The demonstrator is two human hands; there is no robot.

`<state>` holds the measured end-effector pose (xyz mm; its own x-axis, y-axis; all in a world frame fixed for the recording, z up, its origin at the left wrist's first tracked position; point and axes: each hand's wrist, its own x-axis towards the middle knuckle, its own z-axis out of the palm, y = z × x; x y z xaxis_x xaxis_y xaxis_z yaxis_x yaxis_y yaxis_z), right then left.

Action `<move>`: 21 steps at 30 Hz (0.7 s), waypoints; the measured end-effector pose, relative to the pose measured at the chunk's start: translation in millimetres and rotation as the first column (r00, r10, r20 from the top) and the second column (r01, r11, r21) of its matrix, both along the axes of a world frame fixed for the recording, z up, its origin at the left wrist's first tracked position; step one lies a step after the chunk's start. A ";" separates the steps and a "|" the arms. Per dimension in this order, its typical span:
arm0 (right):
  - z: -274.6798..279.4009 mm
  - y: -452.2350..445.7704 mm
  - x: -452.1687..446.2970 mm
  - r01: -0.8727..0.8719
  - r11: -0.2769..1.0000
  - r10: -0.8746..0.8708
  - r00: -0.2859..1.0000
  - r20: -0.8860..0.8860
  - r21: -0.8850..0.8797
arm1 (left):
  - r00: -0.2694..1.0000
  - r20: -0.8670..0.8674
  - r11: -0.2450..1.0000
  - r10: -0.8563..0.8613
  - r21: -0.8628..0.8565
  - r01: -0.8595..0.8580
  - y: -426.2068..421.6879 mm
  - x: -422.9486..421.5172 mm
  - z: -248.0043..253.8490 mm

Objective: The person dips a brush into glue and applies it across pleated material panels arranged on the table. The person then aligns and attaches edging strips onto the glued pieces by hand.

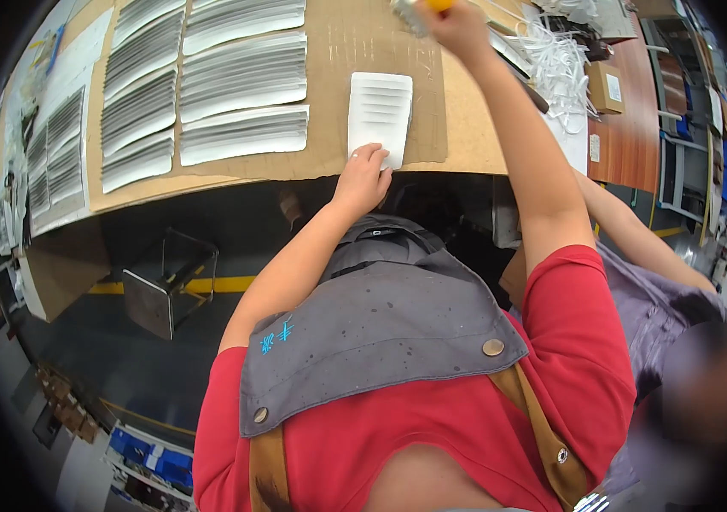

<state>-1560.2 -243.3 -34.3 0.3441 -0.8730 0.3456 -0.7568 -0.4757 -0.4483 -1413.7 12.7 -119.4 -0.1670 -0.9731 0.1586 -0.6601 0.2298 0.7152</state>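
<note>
1. The left hand (365, 179) has its fingers on the near end of a small white pile of thin, curved pieces (380, 102). I can't tell if it is pinching the pile or just pressing down.
2. The pile sits on a flat brown cardboard sheet (423, 111), with its near end by the edge of the pale wooden table (474, 128). If the left hand pulls back, the pile could tip off.
3. The right hand (459, 32) is closed around a yellow tool with a pale, fuzzy end (439, 4). The top of the view cuts it off, so I can't tell just what it is. A loose grip could let it drop.
4. Long rows of grey and white overlapping pieces (244, 72) lie to the left. A bumped elbow or sleeve could mix them up.
5. Another person's bare arm (641, 224) is near the right arm. The two could knock together.
6. The messy white strings (555, 81) could snag the right arm.
</note>
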 end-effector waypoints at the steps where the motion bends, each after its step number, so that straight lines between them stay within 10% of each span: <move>1: 31.4 3.1 -5.6 0.044 0.998 -0.033 0.972 0.231 -0.045 | 0.999 -0.031 1.000 -0.019 0.011 0.019 1.6 3.3 2.9; 6: 84.4 39.2 -40.2 0.159 0.960 -0.278 0.612 0.740 0.230 | 0.987 -0.097 0.992 -0.125 -0.028 0.123 21.5 55.5 34.1; 15: 54.8 126.0 53.4 0.092 0.833 -0.550 0.041 0.834 0.545 | 0.928 0.074 0.923 0.365 0.105 -0.371 141.2 318.1 34.8; 21: 34.1 152.5 157.9 0.051 0.751 -0.660 0.075 0.748 0.658 | 0.922 0.124 0.927 0.367 0.030 -0.373 146.1 400.0 40.9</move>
<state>-1402.3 -90.8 -0.3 -0.3628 -0.8868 -0.2861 0.3659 0.1468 -0.9190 -1013.7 158.8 -78.5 0.1924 -0.9754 0.1075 -0.7685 -0.0817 0.6346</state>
